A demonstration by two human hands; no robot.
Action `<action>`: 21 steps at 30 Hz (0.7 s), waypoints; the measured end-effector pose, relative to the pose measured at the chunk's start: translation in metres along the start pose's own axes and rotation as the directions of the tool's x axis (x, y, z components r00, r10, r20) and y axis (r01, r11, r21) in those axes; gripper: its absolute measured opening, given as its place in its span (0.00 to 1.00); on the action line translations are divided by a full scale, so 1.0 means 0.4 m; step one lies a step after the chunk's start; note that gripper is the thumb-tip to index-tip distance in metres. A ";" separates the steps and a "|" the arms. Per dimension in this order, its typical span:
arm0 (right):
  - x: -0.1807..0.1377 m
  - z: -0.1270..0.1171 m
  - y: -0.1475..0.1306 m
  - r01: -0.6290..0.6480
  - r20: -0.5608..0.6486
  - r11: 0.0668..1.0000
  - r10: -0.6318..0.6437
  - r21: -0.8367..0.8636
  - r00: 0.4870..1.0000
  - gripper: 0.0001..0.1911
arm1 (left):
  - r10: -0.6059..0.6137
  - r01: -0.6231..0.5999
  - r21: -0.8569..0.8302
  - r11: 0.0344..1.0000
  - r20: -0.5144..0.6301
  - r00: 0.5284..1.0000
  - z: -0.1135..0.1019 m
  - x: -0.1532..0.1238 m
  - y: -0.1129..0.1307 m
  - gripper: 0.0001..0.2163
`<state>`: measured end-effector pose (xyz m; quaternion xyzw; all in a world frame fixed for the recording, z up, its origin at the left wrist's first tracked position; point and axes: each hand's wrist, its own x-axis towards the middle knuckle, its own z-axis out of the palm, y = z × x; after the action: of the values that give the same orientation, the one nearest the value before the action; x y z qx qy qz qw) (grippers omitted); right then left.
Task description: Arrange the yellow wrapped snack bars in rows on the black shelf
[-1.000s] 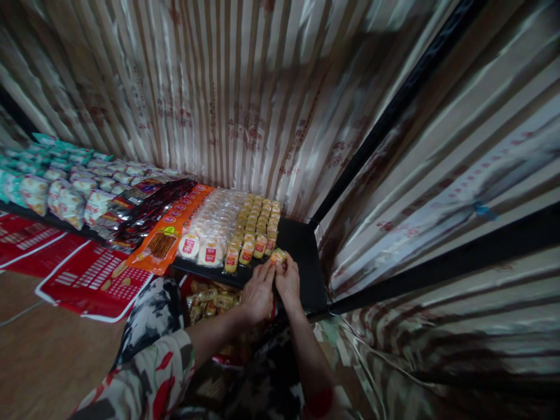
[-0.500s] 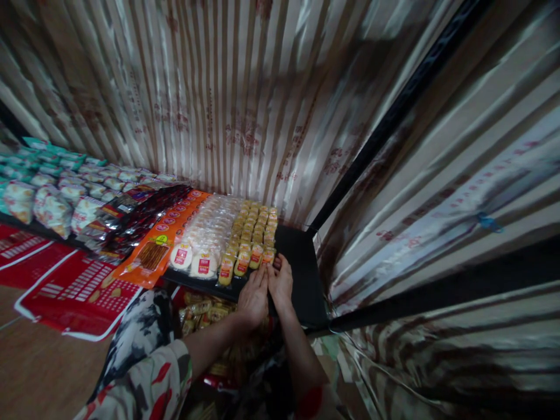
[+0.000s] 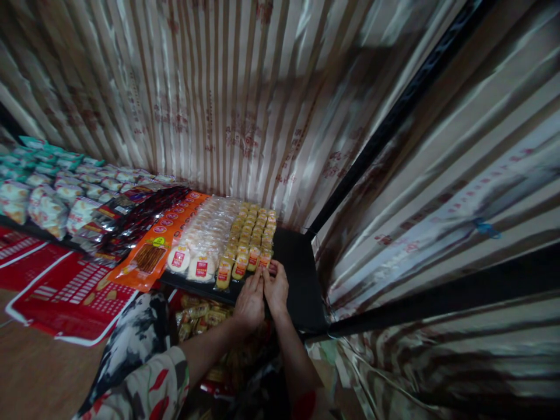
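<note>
My right hand [image 3: 276,287] is closed at the front of the rightmost row, its fingers curled round the right side of a small yellow snack packet [image 3: 264,259] with a red label. Beside it, my left hand [image 3: 250,304] has its fingers pressed together at the lower end of that packet. The fingertips partly hide the contact. Neighbouring yellow packets [image 3: 240,266] stand in close rows on the black shelf [image 3: 298,274]. Left of them lie clear-wrapped round white crackers [image 3: 202,268] with red labels.
An orange snack bag [image 3: 149,257], dark bags [image 3: 131,217] and white bags [image 3: 47,209] line the shelf leftward. Red baskets [image 3: 74,291] stand below it. More gold-wrapped packets [image 3: 199,318] lie under my arms. A black post [image 3: 350,175] and striped curtain [image 3: 245,87] border the shelf.
Both hands have shifted slightly, and the right fingers now reach further over the front packet of the right row. The camera view has moved a little. The rows look the same.
</note>
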<state>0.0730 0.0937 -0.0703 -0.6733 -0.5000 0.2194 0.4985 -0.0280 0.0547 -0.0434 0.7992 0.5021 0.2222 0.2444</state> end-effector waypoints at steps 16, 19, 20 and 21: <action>-0.266 -0.029 -0.060 -0.046 0.112 0.999 0.042 0.026 0.993 0.18 | 0.094 -0.086 -0.065 0.994 0.121 0.988 0.006 -0.240 -0.160 0.10; -0.335 0.007 -0.031 0.031 0.391 0.984 0.042 -0.178 0.920 0.14 | -0.246 0.242 0.051 0.969 0.294 0.923 0.030 -0.279 -0.221 0.10; -0.348 0.022 -0.019 0.078 0.471 0.957 0.066 -0.278 0.880 0.14 | -0.341 0.331 0.085 0.940 0.317 0.885 0.039 -0.285 -0.239 0.11; -0.356 0.037 -0.008 0.122 0.530 0.923 0.098 -0.365 0.843 0.14 | -0.406 0.394 0.106 0.913 0.333 0.851 0.048 -0.288 -0.255 0.12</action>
<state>0.0022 -0.0268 -0.1027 -0.6655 -0.6571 0.2937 0.1976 -0.1328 -0.0153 -0.1337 0.7077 0.6099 0.0133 0.3564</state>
